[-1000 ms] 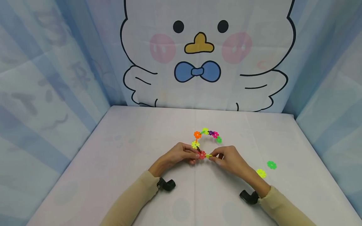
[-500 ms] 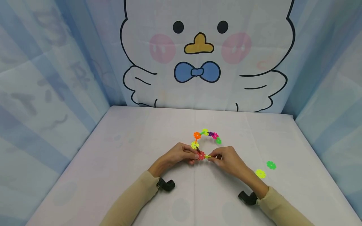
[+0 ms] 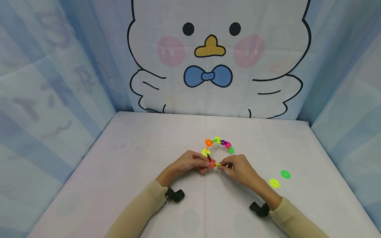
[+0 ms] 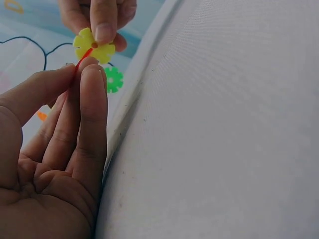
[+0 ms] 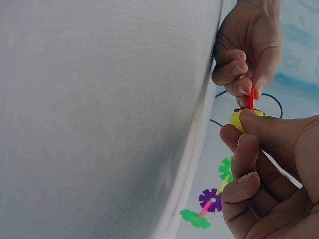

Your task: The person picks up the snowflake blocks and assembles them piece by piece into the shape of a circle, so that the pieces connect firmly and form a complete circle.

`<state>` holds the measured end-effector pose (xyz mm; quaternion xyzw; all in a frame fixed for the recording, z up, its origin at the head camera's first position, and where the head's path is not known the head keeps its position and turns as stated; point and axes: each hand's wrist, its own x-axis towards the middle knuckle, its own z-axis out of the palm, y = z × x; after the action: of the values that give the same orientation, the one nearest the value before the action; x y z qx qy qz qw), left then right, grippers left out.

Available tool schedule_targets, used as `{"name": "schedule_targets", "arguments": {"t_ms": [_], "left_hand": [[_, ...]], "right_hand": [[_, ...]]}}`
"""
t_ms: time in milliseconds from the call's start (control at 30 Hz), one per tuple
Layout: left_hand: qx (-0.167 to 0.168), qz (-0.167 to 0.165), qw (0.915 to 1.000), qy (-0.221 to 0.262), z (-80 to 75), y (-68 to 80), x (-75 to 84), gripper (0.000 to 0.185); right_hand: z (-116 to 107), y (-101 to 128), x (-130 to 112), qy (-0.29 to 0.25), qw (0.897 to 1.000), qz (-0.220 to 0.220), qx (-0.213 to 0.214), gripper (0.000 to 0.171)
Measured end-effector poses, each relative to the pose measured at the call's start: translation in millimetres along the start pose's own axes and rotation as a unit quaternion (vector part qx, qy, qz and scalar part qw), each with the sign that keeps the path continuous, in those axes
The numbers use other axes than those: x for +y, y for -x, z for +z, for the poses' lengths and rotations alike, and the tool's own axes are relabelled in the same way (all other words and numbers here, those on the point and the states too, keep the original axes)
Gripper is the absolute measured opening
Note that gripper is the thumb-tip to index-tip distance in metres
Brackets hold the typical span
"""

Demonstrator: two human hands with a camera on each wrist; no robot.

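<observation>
Left hand point(image 3: 187, 163) pinching red disc point(image 3: 212, 163) between thumb and fingertips; fingers curled, clamped on its rim. Right hand point(image 3: 239, 168) pinching yellow disc point(image 3: 218, 164) the same way, thumb and forefinger closed on it. Both hands equally near: discs meet edge to edge in the gap between the two sets of fingertips, just above the table point(image 3: 119, 185).

Seen from the left wrist: yellow disc face-on, red disc edge-on, crossing it at the centre slot, so planes roughly at right angles. Seen from the right wrist: red disc upright as a thin line directly beyond the right fingertips. Join axis running straight from left fingertips to right fingertips.

Chain point(image 3: 218, 144) of linked discs arching away from the red disc, beyond both hands, far end near the right knuckles.

Count, head view:
- chain discs, roughly seven, red one included; some overlap, exact number hard to tell
- held yellow disc, one
- loose discs point(image 3: 279, 178) well right of the right hand, two: one yellow, one green
- hands, two
</observation>
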<state>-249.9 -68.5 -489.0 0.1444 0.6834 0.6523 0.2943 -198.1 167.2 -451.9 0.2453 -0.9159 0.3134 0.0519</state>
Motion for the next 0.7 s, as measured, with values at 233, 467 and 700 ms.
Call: {"name": "schedule_targets", "arguments": {"t_ms": [233, 467, 700], "left_hand": [[0.008, -0.007, 0.9998, 0.017, 1.7, -1.5, -0.2, 0.025], [0.011, -0.009, 0.9998, 0.015, 1.8, -0.9, -0.4, 0.027], [0.006, 0.002, 0.9998, 0.019, 1.7, -0.5, -1.7, 0.027]], "right_hand": [[2.5, -0.4, -0.6, 0.023, 1.0, -0.005, 0.014, 0.006], [3.8, -0.4, -2.6, 0.032, 0.999, -0.017, 0.033, 0.007], [3.6, -0.8, -4.4, 0.025, 0.999, -0.009, 0.02, 0.008]]}}
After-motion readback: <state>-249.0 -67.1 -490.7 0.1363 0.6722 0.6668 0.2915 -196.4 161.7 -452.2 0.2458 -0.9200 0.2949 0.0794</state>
